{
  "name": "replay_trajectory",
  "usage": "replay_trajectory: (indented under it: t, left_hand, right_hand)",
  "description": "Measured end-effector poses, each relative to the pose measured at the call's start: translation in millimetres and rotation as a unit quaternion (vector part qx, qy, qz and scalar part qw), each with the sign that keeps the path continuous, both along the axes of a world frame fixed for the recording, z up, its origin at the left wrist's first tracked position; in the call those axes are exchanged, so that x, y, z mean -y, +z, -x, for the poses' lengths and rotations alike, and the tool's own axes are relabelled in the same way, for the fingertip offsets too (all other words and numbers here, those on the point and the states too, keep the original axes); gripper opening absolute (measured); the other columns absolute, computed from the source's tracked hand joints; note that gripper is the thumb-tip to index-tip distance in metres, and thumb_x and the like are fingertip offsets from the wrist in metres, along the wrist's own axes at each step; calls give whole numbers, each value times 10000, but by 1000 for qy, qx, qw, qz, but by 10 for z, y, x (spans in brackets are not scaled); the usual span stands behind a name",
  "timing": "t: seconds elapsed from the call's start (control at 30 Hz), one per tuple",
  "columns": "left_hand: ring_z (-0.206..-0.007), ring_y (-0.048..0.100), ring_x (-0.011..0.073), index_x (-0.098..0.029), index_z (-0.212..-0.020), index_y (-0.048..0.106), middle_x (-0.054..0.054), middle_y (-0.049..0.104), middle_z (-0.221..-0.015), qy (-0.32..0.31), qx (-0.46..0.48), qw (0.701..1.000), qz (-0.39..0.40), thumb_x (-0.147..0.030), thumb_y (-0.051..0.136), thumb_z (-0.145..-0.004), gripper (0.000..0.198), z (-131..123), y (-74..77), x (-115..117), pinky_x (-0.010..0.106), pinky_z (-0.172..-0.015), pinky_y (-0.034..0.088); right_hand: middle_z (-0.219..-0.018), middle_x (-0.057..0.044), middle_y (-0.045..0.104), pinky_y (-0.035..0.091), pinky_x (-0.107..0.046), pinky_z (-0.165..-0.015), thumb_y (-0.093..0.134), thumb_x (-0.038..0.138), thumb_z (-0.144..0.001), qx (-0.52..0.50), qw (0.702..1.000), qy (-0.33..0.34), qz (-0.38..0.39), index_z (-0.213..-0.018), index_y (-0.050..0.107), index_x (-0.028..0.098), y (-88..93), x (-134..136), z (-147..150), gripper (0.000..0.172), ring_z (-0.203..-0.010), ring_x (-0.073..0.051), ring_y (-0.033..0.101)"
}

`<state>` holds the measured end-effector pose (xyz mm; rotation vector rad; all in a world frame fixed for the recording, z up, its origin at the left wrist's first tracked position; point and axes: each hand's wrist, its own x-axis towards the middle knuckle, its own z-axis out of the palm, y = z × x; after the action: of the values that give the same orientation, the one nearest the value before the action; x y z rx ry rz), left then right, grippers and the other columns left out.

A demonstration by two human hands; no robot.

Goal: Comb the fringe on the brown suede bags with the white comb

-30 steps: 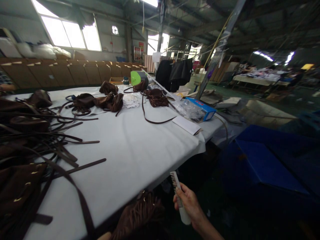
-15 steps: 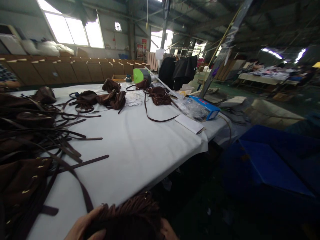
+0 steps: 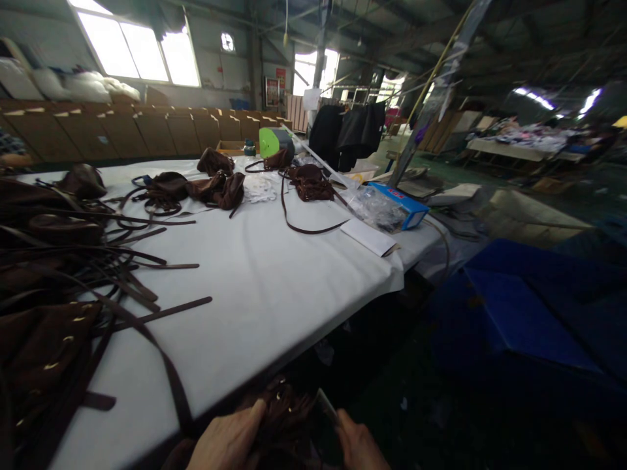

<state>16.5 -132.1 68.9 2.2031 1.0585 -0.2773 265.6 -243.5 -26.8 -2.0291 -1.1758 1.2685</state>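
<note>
At the bottom edge my left hand (image 3: 230, 440) lies on a dark brown fringed bag (image 3: 284, 418), fingers together and thumb up against it, just below the table's front edge. To the right of the bag my right hand (image 3: 360, 447) is closed around a thin comb (image 3: 326, 405) whose tip sticks up beside the fringe. Both hands are cut off by the frame's bottom edge.
The white-covered table (image 3: 274, 281) carries a heap of brown bags and straps (image 3: 53, 274) at left, more brown bags (image 3: 215, 186) at the back, a blue box (image 3: 404, 205) and a white paper (image 3: 369, 238). A blue bin (image 3: 514, 313) sits right. Cardboard boxes (image 3: 147, 134) line the back.
One second ago my right hand held the white comb upright beside the fringed bag. Both hands then closed on the bag; now they have dropped lower with the comb against it.
</note>
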Motion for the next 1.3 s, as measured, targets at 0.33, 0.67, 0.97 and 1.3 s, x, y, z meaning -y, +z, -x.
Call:
replay_trajectory:
  t: [0.33, 0.67, 0.97, 1.3]
  left_hand:
    - [-698, 644, 145, -269, -864, 571, -9, 653, -897, -71, 175, 979, -82, -151, 488, -758, 179, 28, -208, 104, 194, -548, 404]
    - [-978, 643, 222, -197, -1322, 411, 89, 666, -1131, 205, 379, 893, 133, -265, 628, -769, 598, 177, -226, 102, 291, -861, 508]
    - [-915, 629, 224, -150, -962, 685, 44, 711, -912, 164, 319, 915, 185, -344, 517, -876, 270, 28, -82, -47, 318, -894, 485]
    - [-845, 618, 219, -154, -847, 689, 32, 689, -838, 128, 294, 929, 183, -317, 513, -843, 240, 99, 80, 45, 258, -769, 492]
  right_hand:
    - [-831, -40, 673, 472, -247, -565, 615, 650, -720, -229, 971, -24, -63, -934, 605, 160, 278, -688, 241, 535, -626, -139, 607]
    - [-713, -26, 647, 482, -256, -583, 347, 635, -890, -87, 986, -58, -126, -1074, 579, 178, 148, -472, 282, 545, -640, -172, 627]
    - [-723, -52, 634, 432, -259, -526, 295, 225, -976, 315, 796, 290, -428, -1135, 552, 121, 360, -264, 343, 319, -579, -146, 573]
    - [-899, -91, 650, 511, -339, -742, 382, -20, -819, 466, 789, 189, -353, -1248, 524, 174, 156, -382, 247, 491, -795, -213, 628]
